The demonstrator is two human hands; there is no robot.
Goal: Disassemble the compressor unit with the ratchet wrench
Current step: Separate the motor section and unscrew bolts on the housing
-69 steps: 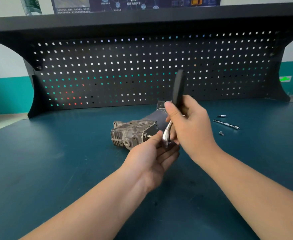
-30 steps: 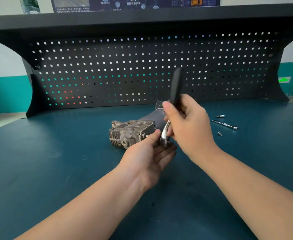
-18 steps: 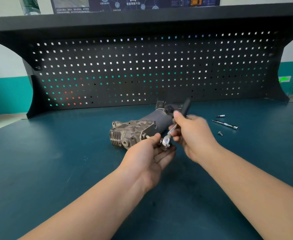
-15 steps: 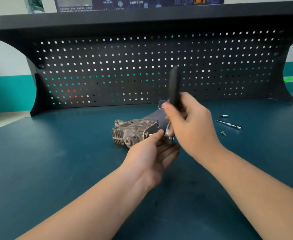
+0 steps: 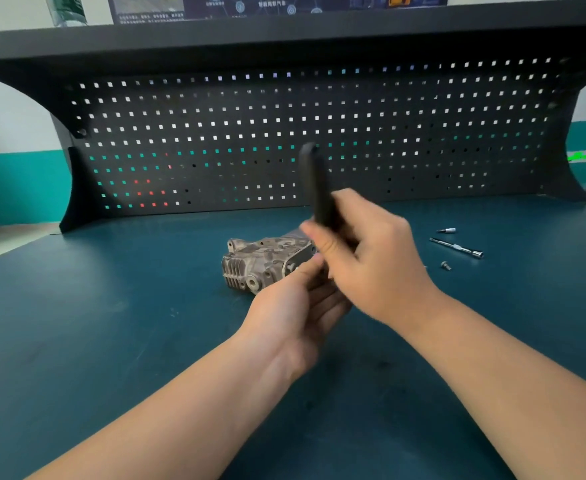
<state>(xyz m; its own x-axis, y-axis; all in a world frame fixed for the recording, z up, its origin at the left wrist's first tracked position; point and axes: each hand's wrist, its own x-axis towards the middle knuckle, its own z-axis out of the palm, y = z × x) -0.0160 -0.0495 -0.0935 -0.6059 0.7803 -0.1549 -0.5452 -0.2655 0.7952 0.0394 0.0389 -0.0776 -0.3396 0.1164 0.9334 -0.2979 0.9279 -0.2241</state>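
We see one compressor unit point(image 5: 267, 263) lying on its side on the tabletop point(image 5: 111, 323), about midway between the left and right edges and nearer the back edge than the front. Its finned cast-metal end faces left; we judge it heavy, rigid and not fragile, though its ribs and ports give uneven purchase. The best hold looks to be the blocky cast body, pressed down so it cannot roll on its round motor end, which is hidden behind the hands.

Our right hand point(image 5: 378, 261) has its fingers curled around the black handle of the one ratchet wrench point(image 5: 317, 185), which stands nearly upright and blurred. The smooth handle may slip under torque, so we would grip low and firmly. Our left hand point(image 5: 298, 306) sits just beside the unit's near face, thumb and fingertips drawn together where the wrench head should be; whether they pinch the head or a fastener we cannot tell.

Toward the right edge lie three small loose pieces, well apart from the unit: one bit point(image 5: 447, 230), one extension bar point(image 5: 456, 247) and one bolt point(image 5: 445, 265).
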